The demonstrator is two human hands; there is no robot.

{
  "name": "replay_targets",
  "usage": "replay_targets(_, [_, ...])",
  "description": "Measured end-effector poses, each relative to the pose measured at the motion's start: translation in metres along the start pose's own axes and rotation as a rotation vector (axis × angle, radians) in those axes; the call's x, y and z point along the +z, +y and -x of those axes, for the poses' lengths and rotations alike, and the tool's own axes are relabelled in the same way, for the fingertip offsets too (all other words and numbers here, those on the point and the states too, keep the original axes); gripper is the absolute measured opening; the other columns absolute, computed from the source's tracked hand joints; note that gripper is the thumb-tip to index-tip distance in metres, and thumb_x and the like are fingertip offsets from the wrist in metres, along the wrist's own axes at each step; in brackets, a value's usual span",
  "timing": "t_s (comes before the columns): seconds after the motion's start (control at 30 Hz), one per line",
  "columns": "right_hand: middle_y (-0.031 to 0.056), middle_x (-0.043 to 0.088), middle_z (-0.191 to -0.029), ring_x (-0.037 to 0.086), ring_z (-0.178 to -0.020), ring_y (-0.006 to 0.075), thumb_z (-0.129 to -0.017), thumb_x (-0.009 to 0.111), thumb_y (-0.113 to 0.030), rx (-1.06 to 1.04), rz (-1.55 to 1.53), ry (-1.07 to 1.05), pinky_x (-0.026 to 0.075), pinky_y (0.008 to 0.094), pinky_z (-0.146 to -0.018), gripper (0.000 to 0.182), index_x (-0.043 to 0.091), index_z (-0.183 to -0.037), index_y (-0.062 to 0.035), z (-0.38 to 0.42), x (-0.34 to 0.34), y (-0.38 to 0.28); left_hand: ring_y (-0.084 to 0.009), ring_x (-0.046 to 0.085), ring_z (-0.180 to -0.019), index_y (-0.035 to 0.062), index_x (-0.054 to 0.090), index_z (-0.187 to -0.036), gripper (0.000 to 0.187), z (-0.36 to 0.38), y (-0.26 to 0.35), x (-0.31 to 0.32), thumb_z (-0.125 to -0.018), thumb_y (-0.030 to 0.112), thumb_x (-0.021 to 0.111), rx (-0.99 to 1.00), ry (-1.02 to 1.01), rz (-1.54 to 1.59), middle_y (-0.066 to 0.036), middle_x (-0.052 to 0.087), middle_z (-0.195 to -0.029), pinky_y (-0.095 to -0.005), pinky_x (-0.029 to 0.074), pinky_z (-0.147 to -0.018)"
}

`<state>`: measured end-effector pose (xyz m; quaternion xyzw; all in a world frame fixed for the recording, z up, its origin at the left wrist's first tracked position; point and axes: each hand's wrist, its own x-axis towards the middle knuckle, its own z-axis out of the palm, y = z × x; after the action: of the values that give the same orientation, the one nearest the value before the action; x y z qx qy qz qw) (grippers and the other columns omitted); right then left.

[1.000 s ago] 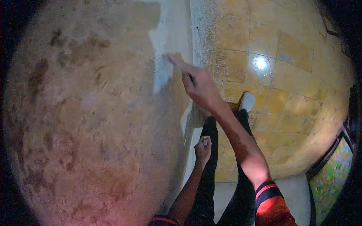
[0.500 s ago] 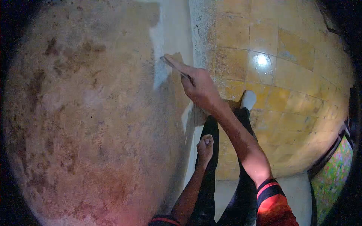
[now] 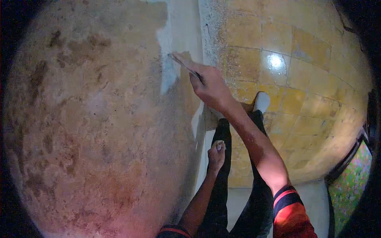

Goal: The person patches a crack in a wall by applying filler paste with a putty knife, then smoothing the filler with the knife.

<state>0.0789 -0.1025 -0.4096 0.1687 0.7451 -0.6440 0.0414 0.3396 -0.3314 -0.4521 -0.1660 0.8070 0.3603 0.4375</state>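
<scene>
My right hand [image 3: 212,85] is closed around a slim tool that looks like a paintbrush [image 3: 183,63], seen nearly edge-on. Its tip touches the stained brown wall [image 3: 99,103], at a patch of white paint [image 3: 168,77] with an uneven edge. The index finger stretches along the tool towards the tip. Lower down, in front of my dark trouser leg, my left hand [image 3: 216,154] is curled shut with the thumb over the fingers. Whether anything is inside it cannot be made out.
A pale band [image 3: 186,23] runs along the wall's foot. Beyond it lies a floor of yellow tiles [image 3: 278,107], speckled with white near the wall and shining under a light. My foot [image 3: 262,102] rests on the tiles. A flower-patterned cloth [image 3: 351,182] shows at lower right.
My right hand and the paintbrush have shifted slightly up along the wall, the tip staying at the white patch. My left hand has hardly moved.
</scene>
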Motion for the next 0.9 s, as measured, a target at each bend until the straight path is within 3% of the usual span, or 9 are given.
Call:
replay_targets(0.07, [0.0217, 0.060, -0.115, 0.059, -0.101, 0.0409, -0.079, 0.050, 0.000, -0.005, -0.011, 0.034, 0.048, 0.0433, -0.094, 0.060, 0.049, -0.135, -0.0220, -0.014, -0.002, 0.010, -0.0119, 0.060, -0.072, 0.0014, 0.060, -0.102, 0.024, 0.001, -0.005, 0.000, -0.095, 0.023, 0.057, 0.028, 0.008, 0.007, -0.003, 0.061, -0.079, -0.0275, 0.050, -0.071])
replay_targets(0.17, [0.0239, 0.061, -0.092, 0.059, -0.069, 0.0384, -0.084, 0.046, -0.002, -0.280, -0.044, 0.300, 0.049, 0.0412, -0.070, 0.059, 0.047, -0.137, -0.0271, -0.024, 0.015, 0.024, -0.0126, 0.061, -0.069, 0.0017, 0.061, -0.103, 0.026, 0.003, 0.008, -0.007, -0.095, 0.026, 0.055, 0.005, -0.009, -0.087, -0.006, 0.064, -0.081, -0.0279, 0.050, -0.070])
replay_targets(0.27, [0.0239, 0.061, -0.087, 0.056, -0.065, 0.0378, -0.083, 0.046, -0.003, -0.057, -0.054, 0.077, 0.049, 0.0396, -0.069, 0.059, 0.047, -0.137, -0.0274, 0.001, 0.004, 0.007, -0.0138, 0.061, -0.067, 0.0024, 0.061, -0.103, 0.026, 0.003, 0.014, -0.010, -0.096, 0.026, 0.055, -0.004, 0.023, -0.085, -0.008, 0.066, -0.083, -0.0284, 0.050, -0.069])
replay_targets(0.37, [0.0238, 0.057, -0.078, 0.052, -0.059, 0.0335, -0.082, 0.047, -0.002, -0.149, 0.066, 0.131, 0.048, 0.0365, -0.066, 0.061, 0.047, -0.137, -0.0272, -0.014, -0.004, 0.017, -0.0157, 0.062, -0.066, 0.0029, 0.061, -0.104, 0.027, 0.004, 0.017, -0.008, -0.095, 0.028, 0.055, -0.028, -0.016, -0.068, -0.009, 0.067, -0.082, -0.0298, 0.049, -0.065])
replay_targets(0.5, [0.0240, 0.054, -0.074, 0.048, -0.056, 0.0301, -0.081, 0.047, -0.002, -0.114, -0.072, 0.150, 0.047, 0.0359, -0.064, 0.062, 0.047, -0.138, -0.0276, -0.005, 0.009, 0.012, -0.0102, 0.057, -0.062, 0.0040, 0.061, -0.104, 0.025, 0.003, 0.017, -0.002, -0.095, 0.026, 0.056, 0.107, 0.025, -0.145, -0.006, 0.065, -0.079, -0.0276, 0.046, -0.057])
replay_targets(0.6, [0.0246, 0.054, -0.074, 0.049, -0.056, 0.0300, -0.081, 0.047, -0.002, -0.124, -0.090, 0.114, 0.047, 0.0367, -0.064, 0.062, 0.047, -0.138, -0.0282, -0.003, 0.003, 0.006, -0.0216, 0.067, -0.080, 0.0014, 0.061, -0.103, 0.022, 0.002, 0.017, -0.002, -0.092, 0.020, 0.058, -0.066, -0.011, -0.033, -0.013, 0.067, -0.083, -0.0334, 0.051, -0.072])
replay_targets(0.8, [0.0235, 0.054, -0.074, 0.051, -0.058, 0.0298, -0.082, 0.046, -0.003, -0.123, -0.091, 0.145, 0.048, 0.0369, -0.065, 0.060, 0.047, -0.137, -0.0281, -0.006, 0.011, 0.010, -0.0210, 0.067, -0.077, 0.0017, 0.061, -0.103, 0.021, -0.005, 0.021, -0.001, -0.092, 0.019, 0.058, -0.075, -0.020, 0.044, -0.013, 0.066, -0.081, -0.0329, 0.051, -0.070])
replay_targets(0.9, [0.0231, 0.058, -0.079, 0.055, -0.063, 0.0324, -0.083, 0.046, -0.004, -0.173, -0.045, 0.201, 0.049, 0.0382, -0.068, 0.060, 0.045, -0.139, -0.0278, -0.013, 0.004, 0.019, -0.0093, 0.056, -0.061, 0.0047, 0.061, -0.102, 0.018, 0.001, 0.022, -0.002, -0.093, 0.020, 0.059, 0.054, -0.001, -0.029, -0.002, 0.058, -0.072, -0.0249, 0.045, -0.054])
